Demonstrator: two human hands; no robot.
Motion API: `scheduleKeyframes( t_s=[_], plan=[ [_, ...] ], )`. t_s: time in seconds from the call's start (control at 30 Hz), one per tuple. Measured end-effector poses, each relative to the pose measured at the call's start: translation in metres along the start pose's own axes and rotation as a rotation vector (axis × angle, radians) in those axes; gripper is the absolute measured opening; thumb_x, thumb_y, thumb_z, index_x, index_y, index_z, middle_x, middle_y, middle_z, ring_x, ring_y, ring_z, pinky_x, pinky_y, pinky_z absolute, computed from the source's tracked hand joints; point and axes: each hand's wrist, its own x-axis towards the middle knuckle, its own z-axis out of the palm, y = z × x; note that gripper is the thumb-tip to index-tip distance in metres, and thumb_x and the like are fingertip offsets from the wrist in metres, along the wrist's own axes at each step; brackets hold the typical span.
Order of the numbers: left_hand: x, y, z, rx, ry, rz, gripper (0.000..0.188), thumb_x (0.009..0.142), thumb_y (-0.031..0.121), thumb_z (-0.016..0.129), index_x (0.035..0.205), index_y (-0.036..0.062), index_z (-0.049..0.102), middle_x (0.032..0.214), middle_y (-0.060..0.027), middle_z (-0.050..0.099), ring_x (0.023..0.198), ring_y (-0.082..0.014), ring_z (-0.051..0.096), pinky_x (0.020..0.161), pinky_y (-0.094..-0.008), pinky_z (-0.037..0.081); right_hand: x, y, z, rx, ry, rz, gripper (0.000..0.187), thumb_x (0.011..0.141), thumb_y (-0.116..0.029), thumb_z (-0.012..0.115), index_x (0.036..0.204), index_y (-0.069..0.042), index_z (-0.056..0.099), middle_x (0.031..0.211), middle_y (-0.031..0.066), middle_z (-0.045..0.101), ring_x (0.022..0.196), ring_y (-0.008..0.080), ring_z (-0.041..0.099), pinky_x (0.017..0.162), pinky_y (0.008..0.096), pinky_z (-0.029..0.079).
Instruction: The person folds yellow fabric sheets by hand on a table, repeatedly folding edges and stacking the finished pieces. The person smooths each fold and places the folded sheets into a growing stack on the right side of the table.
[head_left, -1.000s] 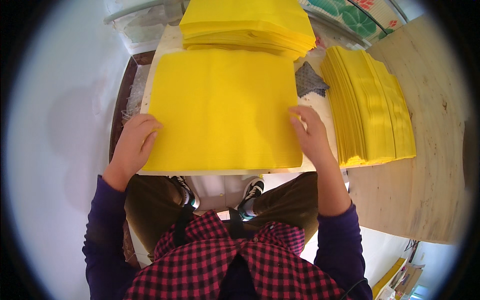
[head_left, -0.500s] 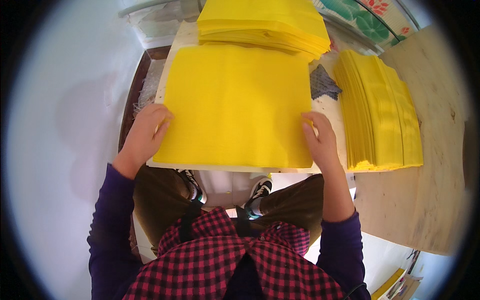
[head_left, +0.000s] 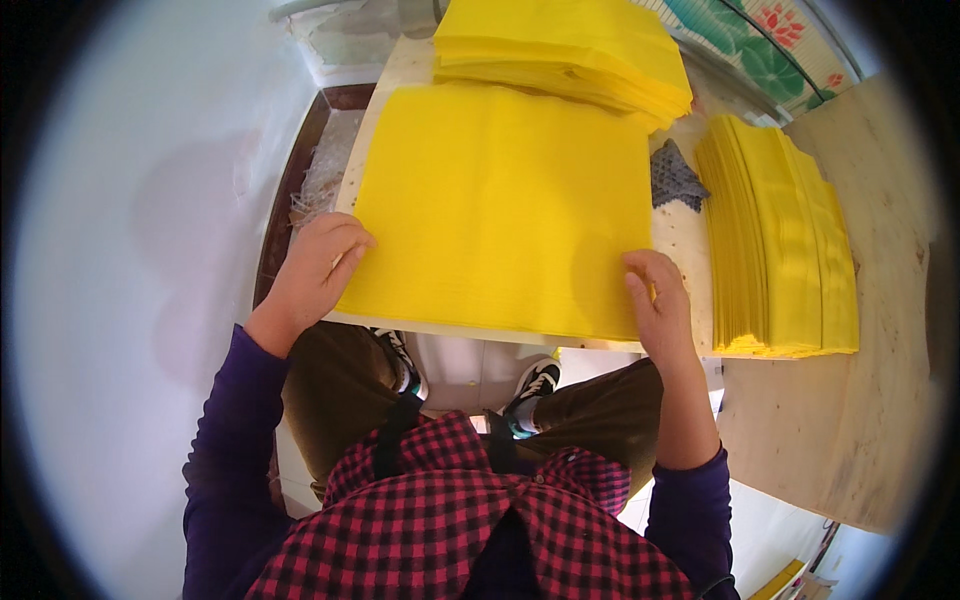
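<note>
A flat, squared pile of yellow fabric-like sheets (head_left: pixel 490 210) lies in front of me on a pale wooden table. At its left edge is my left hand (head_left: pixel 318 268), fingers bent inward and the thumb apart from them, fingertips at the side of the pile. My right hand (head_left: pixel 662 300) is at the opposite edge in a similar curve, a gap showing between thumb and forefinger. Neither hand visibly grips a sheet. Whether the fingertips press on the edges I cannot tell.
Behind the pile stands a thicker stack of yellow sheets (head_left: pixel 565 45). Another yellow stack (head_left: pixel 785 250) sits to the right, its layered edges facing left. A crumpled grey cloth (head_left: pixel 677 178) lies between. A white wall (head_left: pixel 130 300) rises close on the left.
The whole view has shifted, so the table and stacks appear farther right and slightly tilted. Both hands remain at the pile's side edges, with little change in their pose.
</note>
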Motion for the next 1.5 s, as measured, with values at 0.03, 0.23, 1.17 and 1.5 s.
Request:
scheduleKeyframes(
  t_s=[0.03,0.23,1.17,1.5],
  plan=[
    [-0.001,-0.002,0.001,-0.002,-0.007,0.002,0.012,0.087,0.005,0.057,0.098,0.0008,0.06,0.101,-0.0141,0.059,0.1,-0.0341,0.055,0.09,-0.0398,0.043,0.0,0.001,0.003,-0.023,0.012,-0.044,0.025,0.089,-0.009,0.057,0.112,0.001,0.059,0.119,0.0195,0.057,0.114,0.0361,0.051,0.099,0.04,0.04],
    [0.021,-0.011,0.008,-0.01,0.047,-0.001,0.011,0.089,0.004,0.055,0.097,0.0008,0.061,0.099,-0.0144,0.059,0.099,-0.0333,0.055,0.09,-0.0393,0.043,0.031,0.007,0.013,-0.059,0.09,-0.054,0.023,0.09,-0.008,0.056,0.11,0.001,0.059,0.117,0.0181,0.058,0.112,0.0344,0.052,0.099,0.039,0.041],
    [-0.008,0.006,-0.002,0.014,0.063,-0.04,0.019,0.085,0.002,0.058,0.104,0.0014,0.062,0.107,-0.0137,0.06,0.104,-0.0331,0.055,0.091,-0.0391,0.043,-0.003,0.008,0.003,-0.018,0.153,-0.067,0.027,0.087,-0.007,0.06,0.113,0.0,0.061,0.122,0.0183,0.058,0.116,0.0356,0.052,0.101,0.0392,0.041],
    [-0.035,0.007,0.009,-0.034,0.038,-0.119,0.034,0.087,0.005,0.061,0.121,0.0034,0.06,0.133,-0.0146,0.053,0.125,-0.0317,0.048,0.106,-0.0381,0.037,-0.039,0.019,0.001,0.043,0.235,-0.035,0.031,0.083,-0.004,0.064,0.114,-0.003,0.062,0.124,0.0152,0.058,0.118,0.0322,0.052,0.102,0.0386,0.04]
  ],
)
